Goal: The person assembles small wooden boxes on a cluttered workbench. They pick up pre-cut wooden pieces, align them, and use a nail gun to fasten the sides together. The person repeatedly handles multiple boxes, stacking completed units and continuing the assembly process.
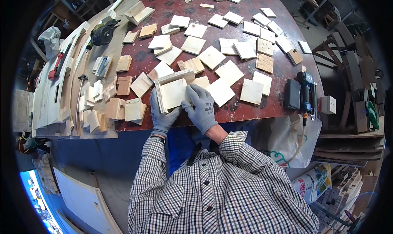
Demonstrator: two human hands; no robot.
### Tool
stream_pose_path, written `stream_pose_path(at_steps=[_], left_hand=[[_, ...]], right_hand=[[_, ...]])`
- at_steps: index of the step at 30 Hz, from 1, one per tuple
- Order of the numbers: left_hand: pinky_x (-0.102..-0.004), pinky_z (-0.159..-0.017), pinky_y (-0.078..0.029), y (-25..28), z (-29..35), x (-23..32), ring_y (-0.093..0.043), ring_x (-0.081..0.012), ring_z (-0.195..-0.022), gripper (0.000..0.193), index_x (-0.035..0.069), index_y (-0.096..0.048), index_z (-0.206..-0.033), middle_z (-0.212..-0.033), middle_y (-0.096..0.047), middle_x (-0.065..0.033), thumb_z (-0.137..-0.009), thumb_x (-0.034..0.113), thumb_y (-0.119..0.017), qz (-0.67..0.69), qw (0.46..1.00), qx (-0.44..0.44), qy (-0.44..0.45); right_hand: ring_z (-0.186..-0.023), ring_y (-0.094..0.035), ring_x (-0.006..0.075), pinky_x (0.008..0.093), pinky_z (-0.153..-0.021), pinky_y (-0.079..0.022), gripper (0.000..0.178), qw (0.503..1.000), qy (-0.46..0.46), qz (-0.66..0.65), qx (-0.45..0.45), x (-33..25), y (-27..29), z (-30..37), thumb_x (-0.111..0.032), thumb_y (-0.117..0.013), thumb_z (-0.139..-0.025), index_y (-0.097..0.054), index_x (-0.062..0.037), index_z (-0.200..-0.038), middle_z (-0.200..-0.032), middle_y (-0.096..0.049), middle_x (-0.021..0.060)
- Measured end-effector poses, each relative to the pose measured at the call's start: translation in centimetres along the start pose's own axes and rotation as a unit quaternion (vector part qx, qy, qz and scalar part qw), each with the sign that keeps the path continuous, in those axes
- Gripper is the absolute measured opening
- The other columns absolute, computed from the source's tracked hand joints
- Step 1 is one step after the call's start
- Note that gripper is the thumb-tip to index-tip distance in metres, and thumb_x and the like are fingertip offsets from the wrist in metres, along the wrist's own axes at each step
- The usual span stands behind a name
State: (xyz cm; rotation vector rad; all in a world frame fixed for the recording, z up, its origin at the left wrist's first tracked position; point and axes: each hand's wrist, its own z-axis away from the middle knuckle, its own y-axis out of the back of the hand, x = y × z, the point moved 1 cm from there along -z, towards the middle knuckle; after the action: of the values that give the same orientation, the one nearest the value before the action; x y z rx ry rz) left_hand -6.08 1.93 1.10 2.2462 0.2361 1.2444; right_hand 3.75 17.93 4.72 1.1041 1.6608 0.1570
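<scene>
Just over the table's near edge I hold a small pale wooden tray-like assembly [173, 93], a square panel with raised strips along its left and upper sides. My left hand [163, 118], in a grey glove, grips its left side and lower corner from beneath. At its right side my right hand [200, 106], gloved the same way, has its fingers bent against the wood. Some fingertips are hidden behind the piece. Around it lie square wooden pieces, among them one pale square [220, 92] right of my right hand and a block stack [134, 110] left of my left hand.
Many loose squares lie over the dark red tabletop [241, 111]. A nail gun [307, 93] and a black case [292, 94] lie at its right edge. Wood offcuts [96, 121], a black power tool [103, 33] and a red-handled tool [56, 68] occupy the boards on the left.
</scene>
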Motion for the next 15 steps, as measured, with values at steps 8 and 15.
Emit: stream_pose_path(at_steps=[8, 15], left_hand=[[-0.0493, -0.119, -0.043, -0.2, 0.1, -0.2, -0.048, -0.0414, -0.139, 0.117, -0.001, -0.029, -0.16, -0.151, -0.044, -0.0249, -0.068, 0.025, -0.096, 0.011, 1.0, 0.004, -0.006], [-0.0478, -0.122, -0.04, 0.0, 0.4, -1.5, -0.047, -0.0398, -0.144, 0.114, -0.001, -0.025, -0.164, -0.156, -0.041, -0.0241, -0.072, 0.016, -0.091, 0.027, 1.0, 0.001, 0.004]], right_hand=[[-0.123, -0.062, 0.0344, 0.0491, -0.106, -0.045, 0.06, 0.996, -0.002, -0.081, -0.027, 1.2, 0.1, -0.1, -0.033, -0.074, -0.095, -0.059, -0.0061, -0.145, -0.136, -0.065, 0.0148], [-0.11, -0.064, 0.028, 0.0463, -0.096, -0.046, 0.062, 0.975, 0.031, 0.188, -0.117, -0.6, 2.2, -2.6, -0.043, -0.072, -0.094, -0.058, -0.0112, -0.145, -0.119, -0.068, 0.0115]])
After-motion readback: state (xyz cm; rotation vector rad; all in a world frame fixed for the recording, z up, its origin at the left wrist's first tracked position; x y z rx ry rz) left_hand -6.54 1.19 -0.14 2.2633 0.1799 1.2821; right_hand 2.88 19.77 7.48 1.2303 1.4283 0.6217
